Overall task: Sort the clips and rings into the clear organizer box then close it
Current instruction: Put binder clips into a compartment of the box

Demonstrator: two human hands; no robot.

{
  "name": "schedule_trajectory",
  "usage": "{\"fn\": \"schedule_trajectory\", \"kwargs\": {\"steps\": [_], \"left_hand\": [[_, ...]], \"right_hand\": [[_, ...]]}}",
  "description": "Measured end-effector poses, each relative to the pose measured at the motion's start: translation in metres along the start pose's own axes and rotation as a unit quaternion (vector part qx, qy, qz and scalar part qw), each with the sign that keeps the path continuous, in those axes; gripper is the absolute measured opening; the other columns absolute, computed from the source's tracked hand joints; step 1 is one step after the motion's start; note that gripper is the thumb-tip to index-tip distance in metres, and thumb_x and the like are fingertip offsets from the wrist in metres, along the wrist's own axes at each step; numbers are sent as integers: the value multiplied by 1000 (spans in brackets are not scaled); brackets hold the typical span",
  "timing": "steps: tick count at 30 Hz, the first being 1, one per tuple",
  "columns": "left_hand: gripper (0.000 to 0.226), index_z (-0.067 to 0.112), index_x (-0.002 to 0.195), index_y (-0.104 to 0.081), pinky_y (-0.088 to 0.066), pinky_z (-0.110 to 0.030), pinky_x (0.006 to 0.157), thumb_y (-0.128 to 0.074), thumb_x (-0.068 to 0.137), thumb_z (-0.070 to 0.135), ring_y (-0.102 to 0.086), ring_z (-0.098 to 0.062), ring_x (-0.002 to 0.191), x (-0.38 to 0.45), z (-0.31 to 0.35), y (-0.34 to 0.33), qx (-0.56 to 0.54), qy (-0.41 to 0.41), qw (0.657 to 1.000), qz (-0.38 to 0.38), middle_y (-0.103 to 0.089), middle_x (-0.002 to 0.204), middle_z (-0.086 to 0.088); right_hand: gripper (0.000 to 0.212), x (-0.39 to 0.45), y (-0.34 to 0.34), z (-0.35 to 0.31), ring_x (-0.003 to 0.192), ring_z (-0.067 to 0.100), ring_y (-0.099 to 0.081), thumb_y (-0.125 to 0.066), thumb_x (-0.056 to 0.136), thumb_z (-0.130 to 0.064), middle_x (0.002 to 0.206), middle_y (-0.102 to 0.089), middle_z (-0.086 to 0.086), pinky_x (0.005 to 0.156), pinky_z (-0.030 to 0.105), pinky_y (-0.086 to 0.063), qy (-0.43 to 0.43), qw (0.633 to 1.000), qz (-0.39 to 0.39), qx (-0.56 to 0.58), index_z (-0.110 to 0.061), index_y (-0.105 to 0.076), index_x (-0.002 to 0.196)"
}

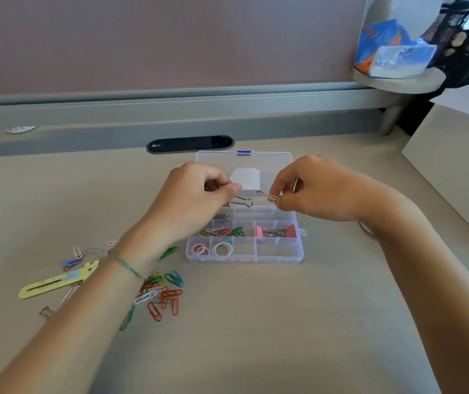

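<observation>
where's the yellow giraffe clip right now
In the head view the yellow giraffe clip lies flat on the desk, left of the organizer box, beside the loose paper clips.

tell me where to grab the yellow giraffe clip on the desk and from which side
Pinch the yellow giraffe clip across its long flat body near the middle, coming straight down from above. It lies flat on the desk, and the paper clips crowd its head end.

No text, number or brand can be read. The white label [245, 179] inside the lid of the clear organizer box [244, 248] looks blank. The yellow ruler [57, 281] on the desk [256, 322] carries small coloured marks, too blurred to read. The blue packet [381, 44] on the shelf [398, 81] shows only colours.
</observation>
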State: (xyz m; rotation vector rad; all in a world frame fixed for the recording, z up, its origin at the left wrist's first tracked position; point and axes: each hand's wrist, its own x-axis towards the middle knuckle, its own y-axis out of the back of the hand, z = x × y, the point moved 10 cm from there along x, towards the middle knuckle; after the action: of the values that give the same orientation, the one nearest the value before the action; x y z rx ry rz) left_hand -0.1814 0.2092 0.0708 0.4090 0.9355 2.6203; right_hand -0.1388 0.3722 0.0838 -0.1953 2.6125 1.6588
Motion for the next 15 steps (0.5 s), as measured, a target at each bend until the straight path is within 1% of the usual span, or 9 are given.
{"fn": "schedule_trajectory", "kwargs": {"steps": [2,3,5,7,9,12,13,15], "left_hand": [[22,24,75,-75,-48,-26,60,-69,93,36,-58,-4,56,5,5,-14,-3,4,1000,-12,-68,64,7],[23,24,75,-75,-46,-24,59,-69,93,37,-56,-3,55,7,6,-20,-2,6,1000,-19,-67,63,8],[23,24,75,-75,-44,-23,58,-69,93,37,-56,-2,55,10,6,-27,1,12,1000,-28,-66,61,9],[23,24,75,-74,-43,-22,58,-69,93,37,-56,-2,55,10,2,-30,0,21,999,-31,-66,62,10],[20,24,75,-75,-43,-23,58,-71,91,36,-57,-2,55,10,-1,-34,-6,26,999,-29,-68,63,8],[17,25,75,-73,-47,-24,58,-76,86,36,-63,-6,61,6,2,-46,15,27,999,-21,-70,65,7],[18,24,74,-72,-46,-24,57,-76,86,36,-62,-5,61,4,4,-51,27,27,999,-21,-70,64,7],[20,22,72,-70,-39,-20,54,-75,87,35,-60,0,59,1,9,-63,46,25,998,-27,-69,57,7]], "right_hand": [[9,0,2,8,74,8,-60,-72,81,-28,81,-66,-9,61,21,-44,-11,1000,-3,3,-28,-73,89],[6,0,2,11,70,9,-61,-74,79,-25,78,-66,-7,58,22,-43,-13,1000,-7,8,-27,-72,84],[14,2,1,17,58,8,-64,-76,78,-13,70,-68,-3,53,18,-44,-15,1000,-15,21,-24,-68,75],[18,4,1,23,52,8,-66,-76,76,-5,63,-69,-3,49,15,-46,-22,999,-17,27,-21,-69,70],[18,5,3,27,49,5,-63,-77,76,-6,57,-66,-7,50,17,-46,-30,999,-10,33,-22,-71,69],[15,7,8,33,45,-2,-54,-79,75,-11,55,-63,-10,52,18,-42,-36,999,3,41,-23,-73,69],[14,7,8,34,45,-3,-52,-80,75,-13,56,-62,-10,52,18,-40,-36,999,5,40,-24,-73,70],[13,7,7,34,50,-4,-52,-80,75,-15,59,-63,-11,52,18,-39,-35,999,6,31,-24,-72,71]]}}
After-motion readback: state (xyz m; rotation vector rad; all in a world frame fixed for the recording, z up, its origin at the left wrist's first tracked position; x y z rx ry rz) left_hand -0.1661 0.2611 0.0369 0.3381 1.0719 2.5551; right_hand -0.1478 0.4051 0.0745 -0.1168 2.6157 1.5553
